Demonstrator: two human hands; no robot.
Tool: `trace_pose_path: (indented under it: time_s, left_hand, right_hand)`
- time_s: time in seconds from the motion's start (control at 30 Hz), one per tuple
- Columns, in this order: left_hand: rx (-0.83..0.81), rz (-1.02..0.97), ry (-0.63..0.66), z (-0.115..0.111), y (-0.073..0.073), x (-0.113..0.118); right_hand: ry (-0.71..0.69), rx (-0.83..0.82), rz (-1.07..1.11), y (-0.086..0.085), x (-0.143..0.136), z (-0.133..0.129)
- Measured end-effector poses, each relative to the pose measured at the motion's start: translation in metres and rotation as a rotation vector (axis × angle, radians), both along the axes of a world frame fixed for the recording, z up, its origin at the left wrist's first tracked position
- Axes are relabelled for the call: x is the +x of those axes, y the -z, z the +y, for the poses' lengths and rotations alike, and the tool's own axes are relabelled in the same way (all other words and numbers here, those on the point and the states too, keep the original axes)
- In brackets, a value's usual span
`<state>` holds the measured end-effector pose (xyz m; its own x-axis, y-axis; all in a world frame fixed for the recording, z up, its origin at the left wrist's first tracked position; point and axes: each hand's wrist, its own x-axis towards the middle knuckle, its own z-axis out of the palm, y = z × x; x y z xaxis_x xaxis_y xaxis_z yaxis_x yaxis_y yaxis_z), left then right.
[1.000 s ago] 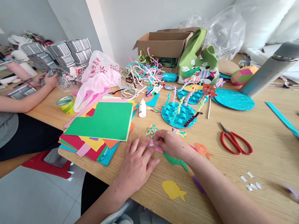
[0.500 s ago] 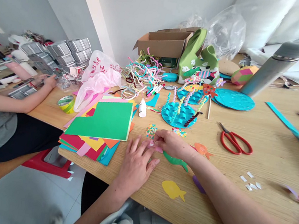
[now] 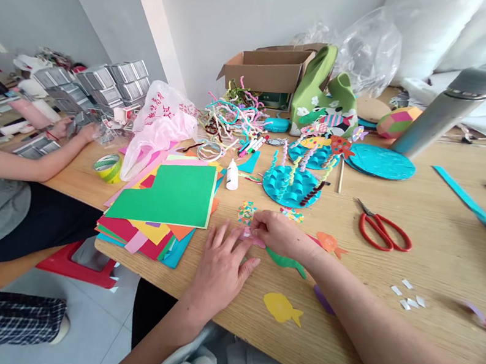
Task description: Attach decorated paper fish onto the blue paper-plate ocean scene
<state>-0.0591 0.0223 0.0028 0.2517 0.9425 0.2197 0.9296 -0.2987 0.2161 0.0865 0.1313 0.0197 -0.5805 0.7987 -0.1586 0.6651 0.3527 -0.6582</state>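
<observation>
My left hand (image 3: 224, 266) lies flat with its fingers spread, its fingertips at the edge of a small pink paper shape (image 3: 253, 239). Above that shape my right hand (image 3: 273, 229) is closed in a pinch; whatever its fingertips hold is hidden. A green paper shape (image 3: 288, 263) lies partly under my right wrist, beside an orange paper fish (image 3: 329, 243). Nearer the table's front edge is a yellow paper fish (image 3: 281, 308). Two heaps of tiny colored bits, one (image 3: 247, 212) left and one (image 3: 291, 214) right, lie just beyond my hands.
Colored paper sheets (image 3: 170, 195) are stacked left, near a white glue bottle (image 3: 232, 175). Red-handled scissors (image 3: 384, 230) and white scraps (image 3: 409, 303) lie right. Blue discs with curly stems (image 3: 291, 187) and a tall flask (image 3: 450, 111) stand behind. Another person's arm (image 3: 26, 165) is at left.
My hands have hardly moved. At the left, the other person's hand has shifted slightly, and someone's checked trouser leg and shoe have come into view at the lower left.
</observation>
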Motion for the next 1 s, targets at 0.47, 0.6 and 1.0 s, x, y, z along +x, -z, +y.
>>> trace_pose_path:
  time_s: [0.47, 0.6, 1.0]
  left_hand:
    - [-0.008, -0.003, 0.005, 0.0007, 0.0021, -0.0002]
    - [-0.010, -0.002, 0.004, 0.0012, 0.0022, -0.0005]
    - [0.005, -0.011, 0.009, 0.0005, 0.0018, -0.0004]
  right_hand:
    - [0.026, 0.001, -0.012, -0.0006, -0.0015, -0.0009]
    - [0.025, -0.009, 0.008, 0.0012, -0.0010, -0.0007]
    - [0.005, -0.014, -0.008, -0.0002, -0.0002, 0.0004]
